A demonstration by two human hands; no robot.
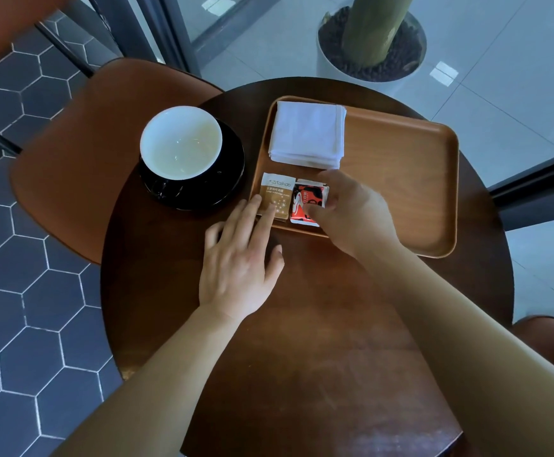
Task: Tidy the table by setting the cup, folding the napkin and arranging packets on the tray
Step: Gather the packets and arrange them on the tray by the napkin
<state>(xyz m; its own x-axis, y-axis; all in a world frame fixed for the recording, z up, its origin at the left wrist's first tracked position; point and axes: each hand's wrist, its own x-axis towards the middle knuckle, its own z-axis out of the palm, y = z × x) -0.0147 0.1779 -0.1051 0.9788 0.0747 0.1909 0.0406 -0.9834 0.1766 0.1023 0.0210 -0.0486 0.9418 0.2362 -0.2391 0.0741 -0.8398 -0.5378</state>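
Observation:
A wooden tray [410, 179] lies on the round dark table [302, 324]. A folded white napkin [308, 133] rests in the tray's far left corner. Two packets lie side by side in its near left corner: a brown and white sugar packet [274, 196] and a red and black packet [306, 204]. My left hand [239, 258] lies flat, fingers spread, with fingertips touching the sugar packet. My right hand [351, 212] pinches the red packet's right edge between thumb and fingers. A white cup [181, 141], empty, stands on a black saucer [229, 179] left of the tray.
A brown chair seat [81, 153] stands beyond the table's left edge. A white planter [371, 44] with a green trunk stands on the floor behind the table. Dark hexagon tiles cover the floor on the left. Another brown seat [552, 338] shows at the right.

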